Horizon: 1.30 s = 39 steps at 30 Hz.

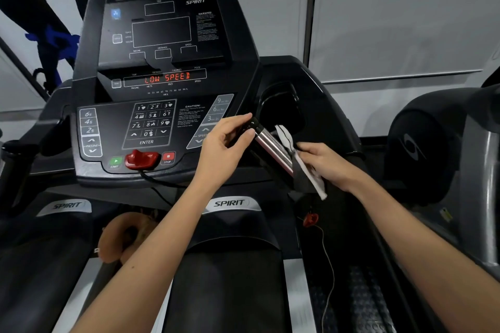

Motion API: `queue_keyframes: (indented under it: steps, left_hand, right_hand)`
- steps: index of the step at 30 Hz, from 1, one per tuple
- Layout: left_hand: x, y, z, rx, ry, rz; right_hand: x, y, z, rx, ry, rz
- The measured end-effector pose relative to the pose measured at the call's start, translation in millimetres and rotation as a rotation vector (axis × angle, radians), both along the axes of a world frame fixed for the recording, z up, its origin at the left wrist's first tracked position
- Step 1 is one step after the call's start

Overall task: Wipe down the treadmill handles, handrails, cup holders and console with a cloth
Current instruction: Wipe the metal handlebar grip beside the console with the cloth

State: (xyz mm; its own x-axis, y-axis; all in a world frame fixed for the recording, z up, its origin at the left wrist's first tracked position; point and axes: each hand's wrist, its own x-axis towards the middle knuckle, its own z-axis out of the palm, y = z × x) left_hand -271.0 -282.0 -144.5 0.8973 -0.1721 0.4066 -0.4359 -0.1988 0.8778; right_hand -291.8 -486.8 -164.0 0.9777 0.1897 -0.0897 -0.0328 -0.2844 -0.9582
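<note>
The white cloth (315, 182), dark-seamed and crumpled, lies against the shiny metal handle (273, 146) right of the console (151, 121). The right hand (324, 162) pinches it. The left hand (224, 143) curls its fingers round the handle's black tip.

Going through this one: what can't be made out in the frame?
Head view only:
1. The handle, lower stretch: covered by the cloth and right hand.
2. Its tip: partly behind the left hand.
3. Inside the cup holder: too dark.
4. The warning text on the console: too small, blurred.
</note>
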Motion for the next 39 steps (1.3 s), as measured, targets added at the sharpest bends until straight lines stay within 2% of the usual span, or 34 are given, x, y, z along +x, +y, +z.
queue_keyframes:
  steps: [5,7,9,11,14,19,22,27,29,34,36,39]
  left_hand:
    - [0,-3,-4,-0.044,0.027,-0.020]
    - [-1,-3,-4,-0.049,0.024,-0.017]
    - [-1,-3,-4,-0.045,0.018,-0.011]
    - [-1,-3,-4,-0.045,0.021,-0.007]
    - [-2,-3,-3,-0.047,0.033,-0.008]
    - [-2,-2,-2,-0.050,0.040,-0.017]
    - [-2,-2,-3,-0.040,0.040,-0.018]
    - [0,-3,-2,-0.056,0.024,-0.019]
    - [1,-2,-3,-0.048,0.022,-0.012]
    - [5,0,-4,-0.029,0.013,-0.019]
    - [5,1,-5,-0.033,0.015,-0.033]
    - [5,1,-5,-0.034,0.020,-0.033]
  right_hand:
    - [-1,7,11,0.012,-0.234,0.032]
    - [8,25,20,0.076,-0.297,0.020]
    - [17,39,28,0.184,-0.231,-0.017]
    - [25,41,30,0.265,-0.057,-0.032]
    - [25,28,21,0.169,0.105,0.019]
    - [17,-3,-1,-0.018,0.068,0.054]
    - [12,-3,3,0.011,0.000,0.050]
    - [23,34,32,0.129,-0.140,0.003]
    - [22,48,33,0.133,-0.268,-0.053]
    - [-10,47,-3,-0.231,-0.735,-0.103]
    - [-21,37,-23,-0.396,-0.829,-0.115]
    - [-36,17,-44,-0.499,-0.933,-0.187]
